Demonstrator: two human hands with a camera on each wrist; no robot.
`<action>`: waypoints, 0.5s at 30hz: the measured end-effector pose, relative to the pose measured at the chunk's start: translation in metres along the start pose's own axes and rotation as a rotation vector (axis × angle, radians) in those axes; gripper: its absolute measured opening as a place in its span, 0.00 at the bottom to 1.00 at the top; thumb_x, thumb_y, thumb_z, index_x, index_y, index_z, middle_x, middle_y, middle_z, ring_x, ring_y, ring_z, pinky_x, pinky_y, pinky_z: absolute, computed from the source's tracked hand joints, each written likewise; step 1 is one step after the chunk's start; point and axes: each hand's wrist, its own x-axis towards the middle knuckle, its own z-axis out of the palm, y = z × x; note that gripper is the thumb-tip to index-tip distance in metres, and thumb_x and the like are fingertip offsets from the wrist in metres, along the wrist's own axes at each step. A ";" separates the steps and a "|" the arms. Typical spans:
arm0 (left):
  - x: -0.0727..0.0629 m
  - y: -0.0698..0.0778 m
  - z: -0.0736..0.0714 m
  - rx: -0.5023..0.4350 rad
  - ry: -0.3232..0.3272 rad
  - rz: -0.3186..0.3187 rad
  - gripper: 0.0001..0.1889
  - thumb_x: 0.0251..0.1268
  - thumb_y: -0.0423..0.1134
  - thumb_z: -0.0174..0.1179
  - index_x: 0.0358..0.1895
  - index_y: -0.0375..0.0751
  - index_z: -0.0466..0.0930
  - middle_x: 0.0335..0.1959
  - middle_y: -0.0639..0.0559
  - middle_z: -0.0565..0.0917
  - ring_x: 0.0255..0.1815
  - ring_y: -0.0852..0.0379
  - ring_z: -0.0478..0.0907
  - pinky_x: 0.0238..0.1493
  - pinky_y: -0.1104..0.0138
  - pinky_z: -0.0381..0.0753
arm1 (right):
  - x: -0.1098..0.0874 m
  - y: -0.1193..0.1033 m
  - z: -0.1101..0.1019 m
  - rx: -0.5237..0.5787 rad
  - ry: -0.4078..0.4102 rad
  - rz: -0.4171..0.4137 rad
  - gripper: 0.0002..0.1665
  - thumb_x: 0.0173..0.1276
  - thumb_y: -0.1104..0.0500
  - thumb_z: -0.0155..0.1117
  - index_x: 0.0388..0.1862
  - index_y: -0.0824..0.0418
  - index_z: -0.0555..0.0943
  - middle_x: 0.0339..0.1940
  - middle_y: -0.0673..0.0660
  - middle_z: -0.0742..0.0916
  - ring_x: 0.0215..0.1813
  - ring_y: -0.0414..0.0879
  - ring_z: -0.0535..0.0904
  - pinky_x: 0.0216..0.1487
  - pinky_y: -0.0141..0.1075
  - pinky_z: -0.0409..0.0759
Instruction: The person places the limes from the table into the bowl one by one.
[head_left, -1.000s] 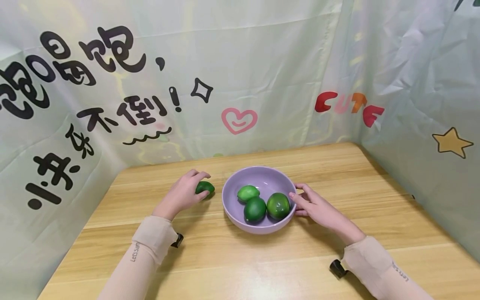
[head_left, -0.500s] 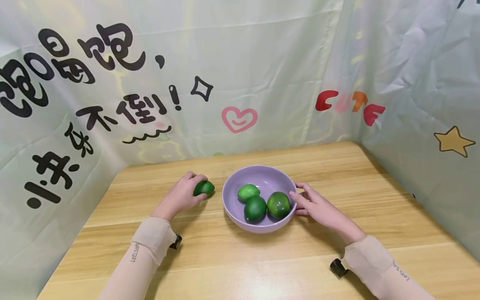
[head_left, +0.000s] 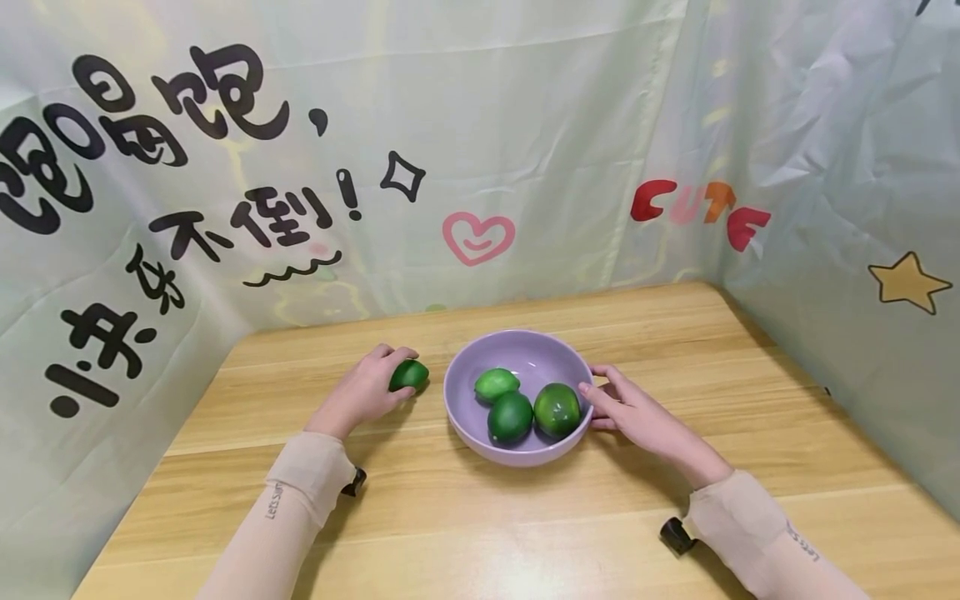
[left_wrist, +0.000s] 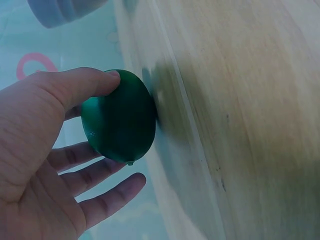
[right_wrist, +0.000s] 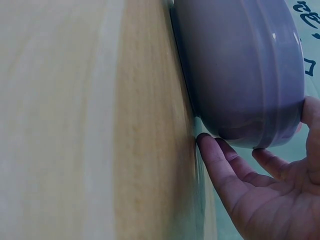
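At the left of the table, my left hand (head_left: 363, 387) holds a dark green lime (head_left: 409, 377) between thumb and fingers. In the left wrist view the thumb lies across the lime (left_wrist: 122, 120), which sits at the tabletop; the lower fingers are spread apart from it. A purple bowl (head_left: 465, 423) stands right of that hand. Inside it are a light green lime (head_left: 497, 386), a dark green lime (head_left: 511, 418) and a larger, mottled green fruit (head_left: 557, 410). My right hand (head_left: 630, 414) holds the bowl's right side, thumb at the rim and fingertips against the outer wall (right_wrist: 230, 75).
The wooden table (head_left: 465, 533) meets a pale printed cloth (head_left: 525, 108) at the back and on both sides. A small black device (head_left: 677, 537) sits at the right wrist, and another black device (head_left: 355, 481) at the left wrist.
The left hand's fingers have come down and taken hold of the dark green lime, which has barely shifted. The right hand and the bowl have stayed in place.
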 end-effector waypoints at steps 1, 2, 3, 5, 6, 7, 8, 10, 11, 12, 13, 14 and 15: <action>0.000 0.000 0.000 -0.002 -0.001 0.000 0.29 0.71 0.42 0.72 0.73 0.45 0.76 0.60 0.36 0.81 0.51 0.42 0.84 0.53 0.45 0.87 | 0.000 0.000 0.000 -0.001 0.000 0.000 0.38 0.89 0.49 0.51 0.83 0.70 0.55 0.68 0.78 0.78 0.60 0.56 0.88 0.60 0.42 0.89; 0.000 0.000 0.000 -0.004 -0.002 0.001 0.29 0.71 0.42 0.73 0.73 0.45 0.77 0.59 0.36 0.81 0.50 0.42 0.83 0.53 0.45 0.87 | 0.000 0.000 0.000 0.001 0.000 -0.001 0.37 0.89 0.49 0.51 0.82 0.70 0.56 0.68 0.78 0.78 0.60 0.56 0.88 0.60 0.42 0.89; 0.000 0.001 0.000 -0.006 -0.002 0.001 0.29 0.71 0.42 0.73 0.72 0.45 0.77 0.59 0.37 0.81 0.50 0.42 0.83 0.53 0.45 0.87 | 0.000 0.000 0.000 0.000 -0.001 -0.002 0.37 0.89 0.49 0.51 0.82 0.70 0.56 0.68 0.78 0.79 0.60 0.56 0.88 0.60 0.42 0.89; 0.000 0.001 0.000 -0.011 -0.001 0.002 0.29 0.70 0.42 0.73 0.72 0.45 0.77 0.58 0.37 0.81 0.50 0.42 0.83 0.53 0.45 0.87 | 0.000 0.000 0.000 0.001 -0.002 -0.004 0.37 0.89 0.49 0.51 0.82 0.70 0.56 0.68 0.78 0.79 0.60 0.56 0.88 0.61 0.43 0.89; -0.001 0.001 0.000 -0.013 0.000 0.002 0.29 0.70 0.41 0.73 0.71 0.45 0.77 0.58 0.37 0.81 0.49 0.42 0.83 0.53 0.45 0.87 | 0.000 0.000 0.000 0.000 -0.002 -0.005 0.37 0.89 0.49 0.51 0.82 0.70 0.56 0.68 0.78 0.79 0.60 0.56 0.88 0.61 0.43 0.89; -0.001 0.001 0.000 -0.014 0.000 0.003 0.28 0.70 0.42 0.74 0.71 0.46 0.77 0.58 0.37 0.81 0.50 0.42 0.83 0.53 0.45 0.87 | 0.000 0.000 0.000 0.000 -0.001 -0.004 0.37 0.89 0.49 0.51 0.82 0.70 0.56 0.68 0.78 0.79 0.60 0.56 0.88 0.61 0.43 0.89; -0.001 0.001 0.000 -0.014 0.001 0.004 0.28 0.70 0.42 0.74 0.71 0.46 0.77 0.57 0.37 0.81 0.50 0.42 0.83 0.53 0.45 0.87 | 0.000 -0.001 0.000 0.000 -0.001 -0.003 0.37 0.89 0.49 0.51 0.82 0.70 0.56 0.68 0.78 0.79 0.60 0.56 0.88 0.61 0.43 0.89; 0.000 0.001 0.001 -0.013 0.002 0.005 0.28 0.70 0.42 0.74 0.70 0.46 0.78 0.57 0.37 0.81 0.49 0.42 0.83 0.53 0.45 0.87 | 0.000 -0.001 0.000 0.000 0.000 0.000 0.37 0.89 0.49 0.51 0.82 0.70 0.56 0.68 0.78 0.79 0.60 0.56 0.88 0.61 0.43 0.89; 0.000 0.001 0.001 -0.011 0.004 0.006 0.28 0.70 0.42 0.74 0.70 0.47 0.78 0.57 0.37 0.82 0.49 0.42 0.83 0.53 0.45 0.87 | 0.000 -0.001 0.000 0.002 0.001 0.001 0.37 0.89 0.49 0.51 0.82 0.70 0.56 0.68 0.78 0.79 0.59 0.56 0.88 0.61 0.43 0.89; 0.000 0.000 0.001 -0.010 0.005 0.008 0.28 0.70 0.42 0.74 0.70 0.46 0.78 0.57 0.37 0.82 0.49 0.42 0.83 0.53 0.45 0.87 | 0.000 -0.001 0.000 0.003 0.002 0.003 0.37 0.89 0.49 0.51 0.82 0.71 0.56 0.68 0.78 0.79 0.59 0.56 0.88 0.61 0.43 0.89; 0.001 0.000 0.001 -0.009 0.006 0.009 0.27 0.70 0.42 0.74 0.70 0.46 0.78 0.57 0.37 0.82 0.49 0.42 0.83 0.53 0.45 0.87 | 0.000 -0.001 0.000 0.004 0.002 0.004 0.37 0.89 0.49 0.51 0.82 0.71 0.56 0.68 0.79 0.78 0.59 0.56 0.88 0.61 0.43 0.89; 0.001 0.000 0.002 -0.010 0.006 0.010 0.27 0.70 0.42 0.74 0.70 0.46 0.78 0.57 0.37 0.82 0.49 0.42 0.84 0.53 0.45 0.87 | 0.000 -0.001 0.000 0.006 0.000 0.004 0.37 0.89 0.49 0.51 0.82 0.71 0.56 0.68 0.79 0.78 0.59 0.56 0.88 0.61 0.43 0.89; 0.001 0.000 0.002 -0.009 0.007 0.011 0.27 0.69 0.42 0.74 0.69 0.46 0.78 0.57 0.37 0.82 0.49 0.42 0.84 0.53 0.45 0.87 | 0.000 -0.001 0.000 0.008 0.000 0.004 0.37 0.89 0.49 0.51 0.82 0.71 0.56 0.68 0.79 0.78 0.59 0.56 0.88 0.61 0.43 0.89</action>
